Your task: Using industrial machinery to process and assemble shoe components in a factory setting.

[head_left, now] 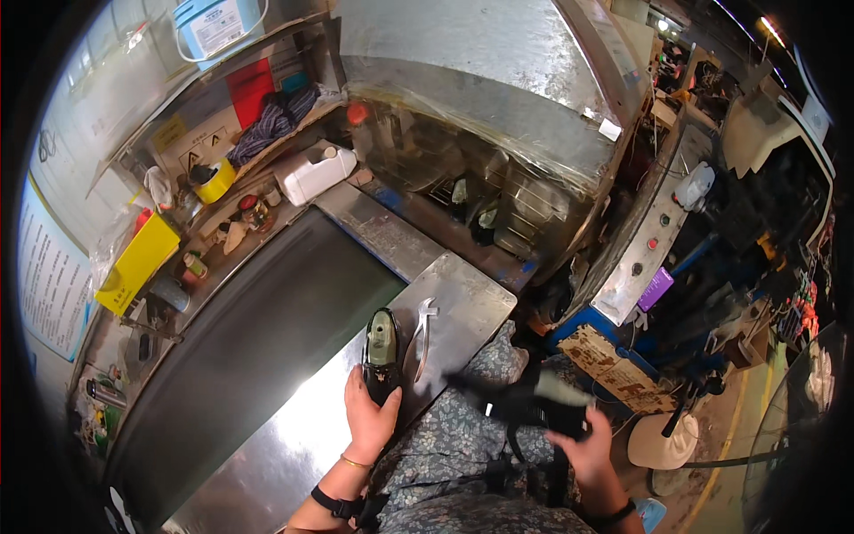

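Note:
My left hand (369, 416) is closed round a shoe last (382, 343), olive-green on top with a hole and black lower down. The last stands at the edge of the shiny metal plate (307, 418). Close to its right lie metal pincers (423, 336), touched by neither hand. Over my lap, my right hand (584, 448) grips a black shoe upper (534, 405) with a white tag and a grey-green patch. Motion blurs this upper, so its exact shape is unclear.
A dark conveyor belt (258, 311) runs along the left. Behind it, a shelf carries a white jug (316, 173), yellow tape (214, 182) and a yellow box (140, 264). A control panel (648, 240) with buttons stands right. A beige round-topped object (664, 440) is at lower right.

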Motion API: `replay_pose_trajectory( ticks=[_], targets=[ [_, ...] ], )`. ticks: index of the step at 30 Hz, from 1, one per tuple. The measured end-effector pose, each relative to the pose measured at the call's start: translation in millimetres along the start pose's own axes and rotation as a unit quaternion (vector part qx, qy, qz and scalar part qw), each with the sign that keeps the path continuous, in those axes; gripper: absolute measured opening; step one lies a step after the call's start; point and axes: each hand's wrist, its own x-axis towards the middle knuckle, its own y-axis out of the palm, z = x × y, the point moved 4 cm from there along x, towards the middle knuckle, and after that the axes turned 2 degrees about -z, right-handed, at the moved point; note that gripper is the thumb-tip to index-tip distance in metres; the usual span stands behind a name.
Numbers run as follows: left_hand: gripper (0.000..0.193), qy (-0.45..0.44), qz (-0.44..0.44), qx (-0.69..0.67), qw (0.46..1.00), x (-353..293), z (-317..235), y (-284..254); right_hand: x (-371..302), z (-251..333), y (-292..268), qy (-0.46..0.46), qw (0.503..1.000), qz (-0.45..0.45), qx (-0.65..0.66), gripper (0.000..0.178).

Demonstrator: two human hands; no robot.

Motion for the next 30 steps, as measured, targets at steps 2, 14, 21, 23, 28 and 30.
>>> replay_pose_trajectory(
  ticks=[2, 14, 21, 23, 28, 30],
  targets=[
    [0.086, -0.061, 0.056, -0.018, 0.996, 7, 21, 15, 56, 0, 25, 0.017, 0.976, -0.069, 0.205, 0.035],
    [0.034, -0.333, 0.061, -0.516, 0.787, 4, 1, 28, 141, -76, 181, -0.078, 0.91, 0.367, -0.175, 0.076],
    [0.072, -0.004, 0.37, -0.414, 0.832, -23, -114, 45, 24, 34, 103, 0.062, 0.977, 0.197, 0.055, 0.093],
    [0.074, 0.07, 0.433, -0.395, 0.808, -32, -121, 40, 12, 96, 43, -0.087, 0.987, 0.114, -0.079, 0.093],
    [0.059, -0.019, 0.472, -0.238, 0.848, -52, -75, 40, -10, 248, -81, -0.462, 0.766, -0.196, -0.402, 0.082],
    [0.046, 0.025, 0.44, -0.249, 0.863, -57, -61, 39, -16, 292, -122, -0.405, 0.623, -0.362, -0.562, 0.078]
  ],
)
